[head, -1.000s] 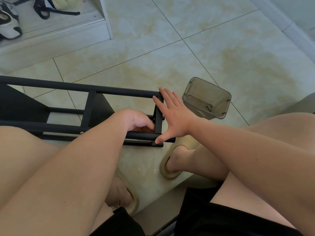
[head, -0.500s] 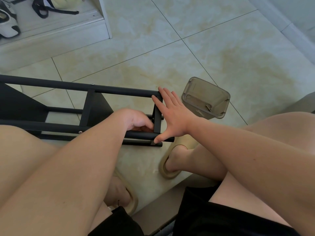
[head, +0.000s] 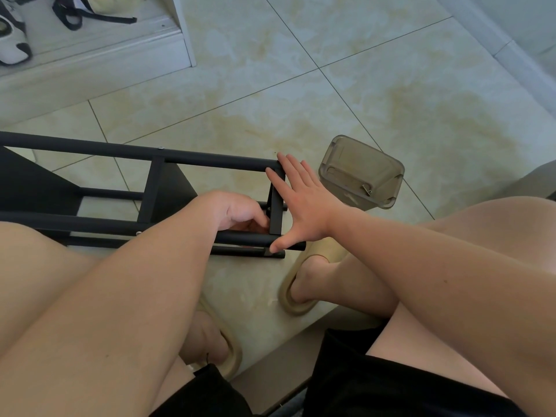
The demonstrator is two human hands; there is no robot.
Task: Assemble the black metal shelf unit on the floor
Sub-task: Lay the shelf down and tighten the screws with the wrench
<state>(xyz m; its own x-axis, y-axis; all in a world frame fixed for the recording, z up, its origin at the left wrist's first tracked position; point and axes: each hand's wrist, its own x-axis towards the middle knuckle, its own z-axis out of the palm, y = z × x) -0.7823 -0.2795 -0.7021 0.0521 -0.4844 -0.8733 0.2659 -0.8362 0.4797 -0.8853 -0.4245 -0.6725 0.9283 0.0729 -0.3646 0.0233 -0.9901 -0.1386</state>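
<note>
The black metal shelf unit lies on its side on the tiled floor, its long tubes running from the left edge to the middle of the view. My right hand is flat with straight fingers pressed against the short end crossbar; the thumb rests on the near tube's end. My left hand reaches inside the frame just left of that crossbar, fingers curled low by the near tube; whatever they hold is hidden.
A translucent grey plastic box with a small screw inside stands right of the frame's end. My knees and feet in beige slippers sit close below the frame. A white cabinet base with shoes is at the back left.
</note>
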